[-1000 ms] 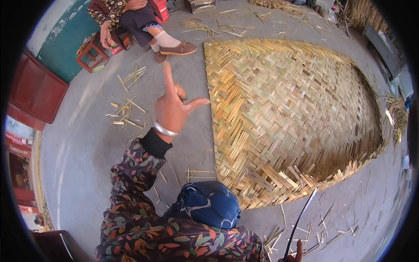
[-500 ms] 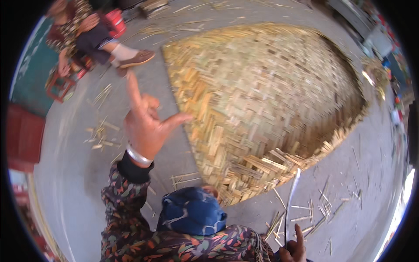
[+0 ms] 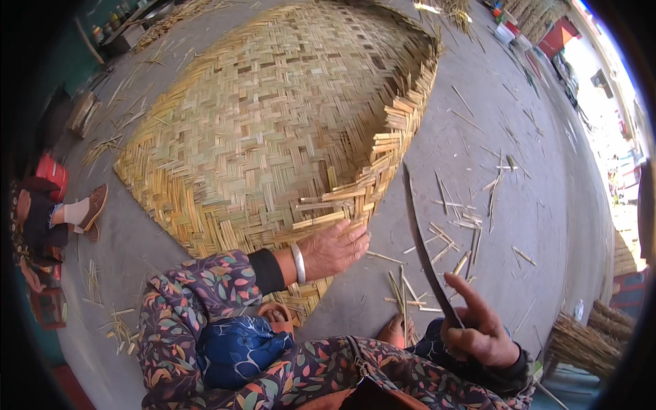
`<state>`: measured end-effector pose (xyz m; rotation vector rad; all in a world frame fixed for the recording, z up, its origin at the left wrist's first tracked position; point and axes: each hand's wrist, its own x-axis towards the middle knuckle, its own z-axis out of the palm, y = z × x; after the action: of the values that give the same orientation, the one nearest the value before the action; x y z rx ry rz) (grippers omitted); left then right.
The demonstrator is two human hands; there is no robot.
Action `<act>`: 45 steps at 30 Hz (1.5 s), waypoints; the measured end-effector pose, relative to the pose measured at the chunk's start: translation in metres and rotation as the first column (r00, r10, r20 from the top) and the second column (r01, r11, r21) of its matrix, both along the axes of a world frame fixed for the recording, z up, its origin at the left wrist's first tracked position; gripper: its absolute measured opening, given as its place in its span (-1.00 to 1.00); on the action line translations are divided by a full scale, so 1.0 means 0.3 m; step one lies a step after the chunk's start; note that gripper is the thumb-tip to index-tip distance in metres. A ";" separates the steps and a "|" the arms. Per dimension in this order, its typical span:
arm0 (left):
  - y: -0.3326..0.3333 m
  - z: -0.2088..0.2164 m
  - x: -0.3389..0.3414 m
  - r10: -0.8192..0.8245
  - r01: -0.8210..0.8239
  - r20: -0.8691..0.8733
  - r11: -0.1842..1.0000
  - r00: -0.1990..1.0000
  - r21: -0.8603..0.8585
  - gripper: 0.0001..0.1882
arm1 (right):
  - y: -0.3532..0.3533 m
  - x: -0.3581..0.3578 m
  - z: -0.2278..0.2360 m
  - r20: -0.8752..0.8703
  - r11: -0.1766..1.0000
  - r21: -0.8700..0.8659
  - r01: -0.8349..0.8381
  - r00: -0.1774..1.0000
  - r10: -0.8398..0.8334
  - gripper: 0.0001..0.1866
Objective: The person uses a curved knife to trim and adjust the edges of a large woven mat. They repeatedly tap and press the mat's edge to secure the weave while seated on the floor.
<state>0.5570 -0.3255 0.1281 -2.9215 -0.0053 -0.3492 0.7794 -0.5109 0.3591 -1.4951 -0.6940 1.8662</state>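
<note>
A large woven mat (image 3: 246,130) of split reed or bamboo strips, yellowish at its borders, lies on the floor before me, its right side curled up with cut strip ends sticking out. My left hand (image 3: 335,251), with a silver bracelet at the wrist, rests on the mat's near right edge, fingers extended over the strip ends. In my right hand (image 3: 482,328) is a long, narrow, slightly curved knife (image 3: 422,239), index finger stretched out. Its dark blade points away from me, apart from the mat; the handle is hidden in my palm.
Loose strip offcuts (image 3: 471,219) litter the grey floor. A seated person's shoe (image 3: 94,206) and a red bucket (image 3: 51,174) are at far left. Bundled stalks (image 3: 588,338) lie at lower right. My sandalled foot (image 3: 277,318) is beside the mat's near corner.
My left hand has come down from a raised, pointing pose beside the mat onto its edge. The view has swung right, so the mat appears further left. The knife stays in my right hand.
</note>
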 end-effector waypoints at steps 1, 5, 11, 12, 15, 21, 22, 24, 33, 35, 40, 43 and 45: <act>0.016 -0.028 0.031 -0.015 0.015 -0.047 1.000 0.999 0.003 -0.35 | 0.004 0.033 0.000 -0.003 0.998 0.053 0.044 0.999 -0.044 -0.17; 0.101 -0.190 0.172 0.015 0.008 -0.192 0.993 0.981 0.119 -0.21 | 0.102 0.175 -0.074 0.212 0.972 0.219 0.080 0.969 -0.127 -0.24; 0.255 -0.298 0.257 0.216 -0.186 -0.402 0.976 0.890 0.114 -0.04 | 0.429 0.474 -0.480 0.486 0.945 0.309 0.105 0.837 -0.252 -0.36; 0.270 -0.323 0.254 0.209 -0.193 -0.414 0.978 0.886 0.081 -0.05 | 0.495 0.529 -0.580 0.567 0.942 0.329 0.062 0.785 -0.250 -0.34; 0.277 -0.368 0.259 0.214 -0.239 -0.503 0.971 0.838 0.015 -0.08 | 0.703 0.645 -0.862 0.779 0.942 0.326 -0.074 0.586 -0.224 -0.31; 0.308 -0.420 0.262 0.198 -0.342 -0.702 0.937 0.684 -0.068 -0.11 | 1.089 0.633 -1.100 0.913 0.942 0.237 -0.236 0.386 -0.132 -0.34; 0.314 -0.416 0.287 0.185 -0.355 -0.725 0.931 0.663 -0.087 -0.11 | 1.136 0.644 -1.159 0.930 0.941 0.222 -0.257 0.346 -0.126 -0.34; 0.315 -0.400 0.301 0.194 -0.383 -0.757 0.920 0.624 -0.080 -0.11 | 1.197 0.593 -1.218 0.957 0.951 0.078 -0.299 0.291 0.013 -0.36; 0.297 -0.398 0.339 0.219 -0.451 -0.833 0.892 0.508 -0.040 -0.10 | 1.263 0.571 -1.360 0.949 0.918 -0.081 -0.389 0.251 0.190 -0.32; 0.291 -0.412 0.339 0.234 -0.457 -0.835 0.889 0.497 -0.023 -0.10 | 1.269 0.572 -1.367 0.948 0.925 -0.046 -0.376 0.276 0.159 -0.30; 0.304 -0.406 0.344 0.208 -0.491 -0.877 0.870 0.433 -0.037 -0.11 | 1.280 0.568 -1.337 0.960 0.895 -0.059 -0.442 0.222 0.173 -0.31; 0.321 -0.405 0.365 0.183 -0.497 -0.901 0.867 0.394 -0.041 -0.12 | 1.265 0.580 -1.374 0.992 0.885 -0.004 -0.466 0.110 0.062 -0.35; 0.331 -0.389 0.386 0.167 -0.497 -0.916 0.867 0.364 -0.040 -0.12 | 1.265 0.572 -1.355 0.971 0.891 -0.065 -0.450 0.179 0.161 -0.33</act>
<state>0.6728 -0.2261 0.0116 -2.8503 -0.5512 1.4405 0.9510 -0.1313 -0.0473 -2.4151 -1.8582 0.7062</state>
